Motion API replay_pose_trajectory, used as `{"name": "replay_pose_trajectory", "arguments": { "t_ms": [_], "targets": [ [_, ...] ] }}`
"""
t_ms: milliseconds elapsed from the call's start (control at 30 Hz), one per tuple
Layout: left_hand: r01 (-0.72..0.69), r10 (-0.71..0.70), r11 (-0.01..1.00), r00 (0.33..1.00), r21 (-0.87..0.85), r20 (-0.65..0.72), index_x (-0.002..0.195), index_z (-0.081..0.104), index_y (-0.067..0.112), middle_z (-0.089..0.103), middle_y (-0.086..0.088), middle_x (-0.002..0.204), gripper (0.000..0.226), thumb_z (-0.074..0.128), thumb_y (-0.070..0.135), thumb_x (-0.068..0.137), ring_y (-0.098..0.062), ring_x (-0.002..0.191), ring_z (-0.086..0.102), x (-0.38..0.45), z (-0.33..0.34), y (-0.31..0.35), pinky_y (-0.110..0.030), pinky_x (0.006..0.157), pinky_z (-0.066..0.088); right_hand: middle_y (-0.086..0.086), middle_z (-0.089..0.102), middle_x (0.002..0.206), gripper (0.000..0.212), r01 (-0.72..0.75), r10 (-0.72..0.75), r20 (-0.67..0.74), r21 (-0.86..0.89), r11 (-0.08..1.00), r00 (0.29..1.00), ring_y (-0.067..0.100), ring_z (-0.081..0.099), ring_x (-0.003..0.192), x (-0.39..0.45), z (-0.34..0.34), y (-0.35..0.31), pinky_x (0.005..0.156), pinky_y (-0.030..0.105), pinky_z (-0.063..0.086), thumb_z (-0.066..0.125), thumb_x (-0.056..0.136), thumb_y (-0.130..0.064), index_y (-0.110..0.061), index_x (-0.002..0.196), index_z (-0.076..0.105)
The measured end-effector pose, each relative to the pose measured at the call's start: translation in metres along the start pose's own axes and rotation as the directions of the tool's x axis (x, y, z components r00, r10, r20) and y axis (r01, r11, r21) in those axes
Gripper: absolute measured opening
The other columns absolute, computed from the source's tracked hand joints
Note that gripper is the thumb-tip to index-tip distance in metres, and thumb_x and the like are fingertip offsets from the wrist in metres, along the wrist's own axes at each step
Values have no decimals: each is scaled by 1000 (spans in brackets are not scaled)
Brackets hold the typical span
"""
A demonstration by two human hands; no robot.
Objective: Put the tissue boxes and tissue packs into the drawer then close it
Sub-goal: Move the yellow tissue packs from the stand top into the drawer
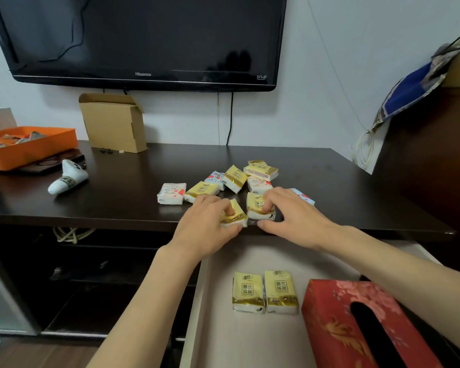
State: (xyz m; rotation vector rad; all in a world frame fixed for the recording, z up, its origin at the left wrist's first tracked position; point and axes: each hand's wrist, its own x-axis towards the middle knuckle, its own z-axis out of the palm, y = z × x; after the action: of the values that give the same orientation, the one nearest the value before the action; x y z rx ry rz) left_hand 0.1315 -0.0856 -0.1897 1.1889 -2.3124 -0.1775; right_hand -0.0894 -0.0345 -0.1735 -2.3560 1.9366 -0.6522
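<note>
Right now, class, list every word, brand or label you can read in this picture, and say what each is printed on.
"Hisense": on the lower bezel of the television.
"srs": on the television's lower right corner; the small print beneath is too blurred.
"原木纯品": on the yellow tissue packs in the drawer.
"清风": script atop those packs, hard to read.
White pack: script too blurred.

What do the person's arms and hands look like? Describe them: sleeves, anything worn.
Both forearms are bare as far as the frame shows, no sleeves in view. The left hand and right hand wear no gloves; no rings, watch or bracelet are visible. Fingernails look short and unpainted.
</note>
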Motion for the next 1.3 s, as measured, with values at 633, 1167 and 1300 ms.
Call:
{"name": "replay_pose_trajectory", "arguments": {
  "t_ms": [633, 1167, 1300],
  "targets": [
    [107, -87, 981, 988, -163, 127, 125, 59, 27, 59, 2, 127, 47, 73, 47, 84, -19, 113, 54, -14, -20, 11, -40, 92, 49, -13, 53, 112, 42, -38, 40, -20, 93, 995, 999, 13, 54, 105, 10, -16, -2, 89, 35, 46, 83, 73, -42, -33, 108, 62],
    [-101, 77, 995, 828, 12, 556, 120, 54, 32, 48, 9, 110, 61, 83, 47, 69, -4, 89, 44, -104, 0, 44, -26, 77, 43, -20, 53, 107, 62, 68, -19, 387, -114, 991, 922, 6, 48, 98, -122, 4, -30, 84, 25, 37, 70, 62, -65, -43, 117, 51],
    [-225, 90, 960, 809, 164, 580, 110, 58, 29, 53, 7, 104, 58, 82, 56, 65, -11, 94, 45, -107, 13, 37, -31, 75, 45, -20, 51, 96, 45, 147, -48, 434, -199, 969, 900, 5, 43, 93, -122, 6, -37, 92, 27, 30, 68, 67, -70, -38, 98, 59]
  ]
}}
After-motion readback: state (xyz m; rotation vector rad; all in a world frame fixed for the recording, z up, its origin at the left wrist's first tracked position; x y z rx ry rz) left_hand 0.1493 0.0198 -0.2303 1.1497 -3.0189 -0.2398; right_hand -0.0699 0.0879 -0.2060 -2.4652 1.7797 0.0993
